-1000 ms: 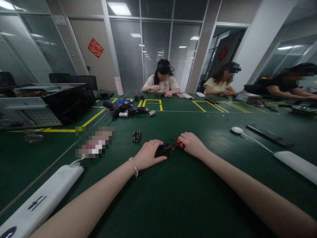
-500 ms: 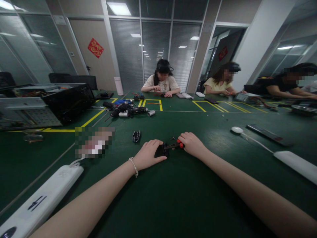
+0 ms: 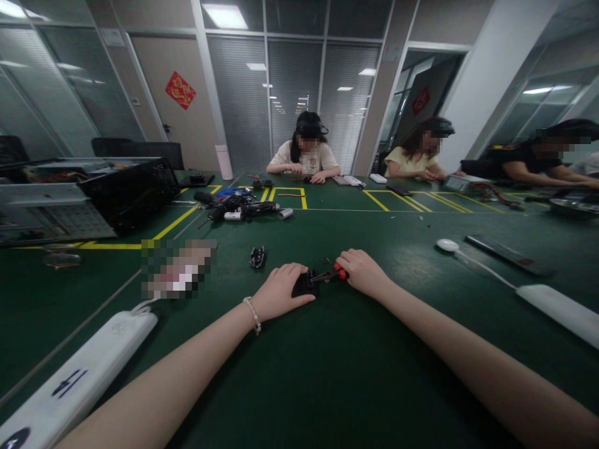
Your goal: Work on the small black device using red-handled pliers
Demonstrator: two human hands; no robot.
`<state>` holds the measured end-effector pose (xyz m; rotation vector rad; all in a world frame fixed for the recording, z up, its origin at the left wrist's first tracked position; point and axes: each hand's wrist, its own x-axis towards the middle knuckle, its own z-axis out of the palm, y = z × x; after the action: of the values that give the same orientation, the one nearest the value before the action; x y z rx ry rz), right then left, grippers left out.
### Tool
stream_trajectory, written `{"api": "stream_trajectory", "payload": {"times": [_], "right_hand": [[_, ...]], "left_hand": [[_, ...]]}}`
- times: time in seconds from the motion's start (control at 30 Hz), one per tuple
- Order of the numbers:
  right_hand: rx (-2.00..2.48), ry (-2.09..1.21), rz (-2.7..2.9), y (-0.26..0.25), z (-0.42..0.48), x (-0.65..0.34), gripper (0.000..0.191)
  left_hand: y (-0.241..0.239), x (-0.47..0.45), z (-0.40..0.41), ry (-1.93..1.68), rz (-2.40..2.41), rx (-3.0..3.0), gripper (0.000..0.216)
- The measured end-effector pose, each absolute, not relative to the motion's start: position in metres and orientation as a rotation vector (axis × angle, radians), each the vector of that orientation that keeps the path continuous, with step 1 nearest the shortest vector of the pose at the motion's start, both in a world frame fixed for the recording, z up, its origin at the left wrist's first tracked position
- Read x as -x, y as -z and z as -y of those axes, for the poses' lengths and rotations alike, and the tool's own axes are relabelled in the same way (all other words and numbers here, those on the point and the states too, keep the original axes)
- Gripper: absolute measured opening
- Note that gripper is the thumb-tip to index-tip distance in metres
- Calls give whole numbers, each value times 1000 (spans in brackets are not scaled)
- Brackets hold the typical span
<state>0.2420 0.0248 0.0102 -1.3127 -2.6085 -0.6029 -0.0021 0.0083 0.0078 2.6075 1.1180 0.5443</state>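
Note:
My left hand (image 3: 279,290) lies curled over a small black part (image 3: 302,285) on the green table mat (image 3: 327,374), pressing it down. My right hand (image 3: 362,272) is closed round the red handles of small pliers (image 3: 330,273), whose jaws point left into the black part. A few tiny dark bits (image 3: 325,260) lie just behind the pliers. Another small black piece (image 3: 258,256) rests on the mat to the left, beyond my left hand.
A white power strip (image 3: 79,380) lies near left, another white power strip (image 3: 559,310) with a cable near right. A black computer case (image 3: 126,193) stands far left, a pile of tools (image 3: 234,206) behind. Three people work at the far side.

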Motion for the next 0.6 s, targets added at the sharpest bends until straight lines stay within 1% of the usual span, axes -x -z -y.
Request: {"api": "stream_trajectory", "payload": {"times": [0.6], "right_hand": [[1319,591,2594,-8,-25,-242,22]], "left_hand": [[-7,3,-9,-557,-1114,-2585,53]]}}
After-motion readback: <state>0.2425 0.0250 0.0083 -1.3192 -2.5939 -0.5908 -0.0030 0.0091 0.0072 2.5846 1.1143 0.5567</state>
